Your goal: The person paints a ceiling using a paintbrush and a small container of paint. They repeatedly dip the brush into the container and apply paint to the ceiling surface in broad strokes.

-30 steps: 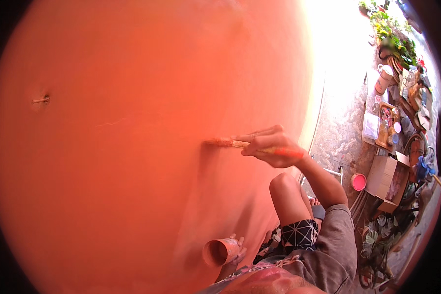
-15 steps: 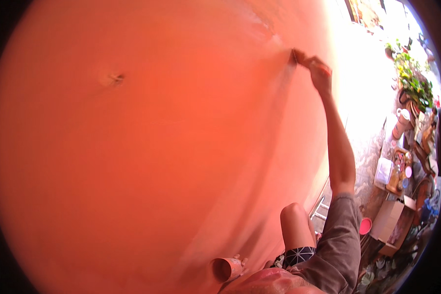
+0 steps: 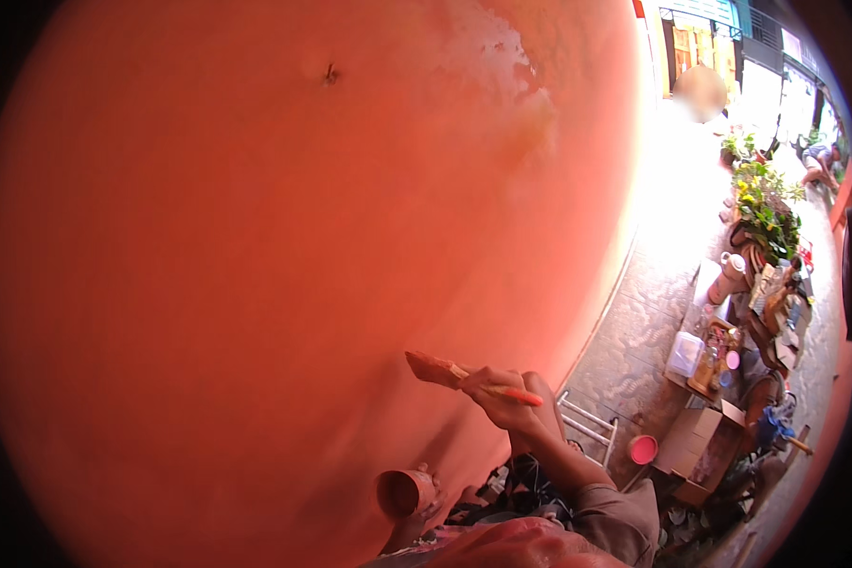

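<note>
An orange wall point(image 3: 237, 246) fills most of the view. My right hand point(image 3: 498, 396) is closed round the handle of a flat paintbrush point(image 3: 431, 368), whose bristles are coated orange and point left. The brush is in front of the wall; whether it touches cannot be told. Lower and to the left, my left hand point(image 3: 432, 494) grips a paint cup point(image 3: 400, 493) smeared with orange, its mouth facing left in the view. The paint inside is hidden in shadow. Higher up, a pale, rough patch point(image 3: 497, 52) shows in the wall's colour.
A white metal ladder point(image 3: 589, 428) stands just right of my leg. Beyond it on the floor are a pink-topped bucket point(image 3: 643, 449), an open cardboard box point(image 3: 688, 441), a tray of small items point(image 3: 715, 355) and potted plants point(image 3: 765, 208). Another person point(image 3: 822, 163) is far right.
My right hand has brought the paintbrush down from high on the wall towards the cup. The view has shifted, showing more of the floor at the right. My left hand still holds the cup.
</note>
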`<state>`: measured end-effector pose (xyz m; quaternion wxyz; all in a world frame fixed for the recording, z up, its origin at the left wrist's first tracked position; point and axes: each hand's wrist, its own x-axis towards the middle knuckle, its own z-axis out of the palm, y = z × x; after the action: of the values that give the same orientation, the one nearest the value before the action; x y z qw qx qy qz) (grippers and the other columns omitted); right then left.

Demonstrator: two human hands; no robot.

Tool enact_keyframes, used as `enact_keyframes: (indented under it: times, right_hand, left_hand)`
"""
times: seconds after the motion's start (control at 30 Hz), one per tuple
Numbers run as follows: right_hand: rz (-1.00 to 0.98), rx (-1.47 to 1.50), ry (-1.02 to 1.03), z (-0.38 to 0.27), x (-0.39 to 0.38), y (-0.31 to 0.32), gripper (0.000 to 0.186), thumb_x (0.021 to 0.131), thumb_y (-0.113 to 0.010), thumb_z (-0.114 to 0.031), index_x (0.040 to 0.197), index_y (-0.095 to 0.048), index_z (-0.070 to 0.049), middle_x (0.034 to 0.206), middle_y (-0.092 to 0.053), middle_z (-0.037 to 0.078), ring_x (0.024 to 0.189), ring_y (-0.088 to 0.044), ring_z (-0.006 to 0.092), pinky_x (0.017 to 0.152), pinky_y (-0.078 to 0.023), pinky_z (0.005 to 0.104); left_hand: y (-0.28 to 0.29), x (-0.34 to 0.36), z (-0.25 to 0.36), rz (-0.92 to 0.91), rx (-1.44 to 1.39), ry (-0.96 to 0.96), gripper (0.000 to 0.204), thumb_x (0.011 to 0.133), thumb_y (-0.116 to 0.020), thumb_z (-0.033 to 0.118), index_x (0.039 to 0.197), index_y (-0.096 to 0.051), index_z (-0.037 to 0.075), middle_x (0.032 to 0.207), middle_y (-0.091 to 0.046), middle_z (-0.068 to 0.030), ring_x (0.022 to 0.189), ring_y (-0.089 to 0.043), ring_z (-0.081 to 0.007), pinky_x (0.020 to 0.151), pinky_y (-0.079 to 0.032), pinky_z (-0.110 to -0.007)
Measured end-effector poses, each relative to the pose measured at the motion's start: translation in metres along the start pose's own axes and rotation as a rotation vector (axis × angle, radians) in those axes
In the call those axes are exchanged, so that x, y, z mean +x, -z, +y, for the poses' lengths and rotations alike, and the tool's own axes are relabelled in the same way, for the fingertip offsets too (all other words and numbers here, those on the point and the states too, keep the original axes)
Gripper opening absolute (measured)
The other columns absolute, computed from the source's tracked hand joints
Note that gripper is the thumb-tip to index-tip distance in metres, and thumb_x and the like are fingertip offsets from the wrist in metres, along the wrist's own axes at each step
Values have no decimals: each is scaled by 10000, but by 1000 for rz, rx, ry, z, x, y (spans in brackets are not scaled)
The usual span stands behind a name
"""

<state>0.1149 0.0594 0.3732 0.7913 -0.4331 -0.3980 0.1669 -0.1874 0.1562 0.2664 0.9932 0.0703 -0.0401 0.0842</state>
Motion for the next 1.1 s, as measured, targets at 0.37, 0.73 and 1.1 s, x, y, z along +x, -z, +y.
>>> enact_keyframes:
  times: [0.37, 0.73, 1.1]
  right_hand:
    - [513, 407, -348, 19, -41, 1, 74, 978, -577, -89, 1022, -579, -29, 1016, -615, 100, 1003, -627, 227, 948, -524, 442]
    - [416, 94, -541, 56, -95, -21, 244, 974, -656, -194, 1124, -584, -16, 999, -664, 137, 939, -687, 208, 829, -619, 364]
    - [337, -23, -622, 53, -110, -56, 211, 963, -631, -140, 1127, -605, -10, 963, -684, 142, 880, -708, 231, 771, -618, 357]
  left_hand:
    - [27, -43, 0, -82, -52, -126, 599, 875, -733, 411, 1345, -468, 150, 1189, -484, -216, 812, -611, -417, 463, -538, -342]
    - [14, -57, 10, -166, -25, -184, 636, 836, -781, 400, 1332, -477, 143, 1196, -485, -202, 758, -598, -368, 381, -505, -272]
    - [-24, -92, 15, -146, -158, -242, 692, 851, -702, 542, 1317, -456, 94, 1172, -498, -249, 805, -605, -413, 733, -539, -452]
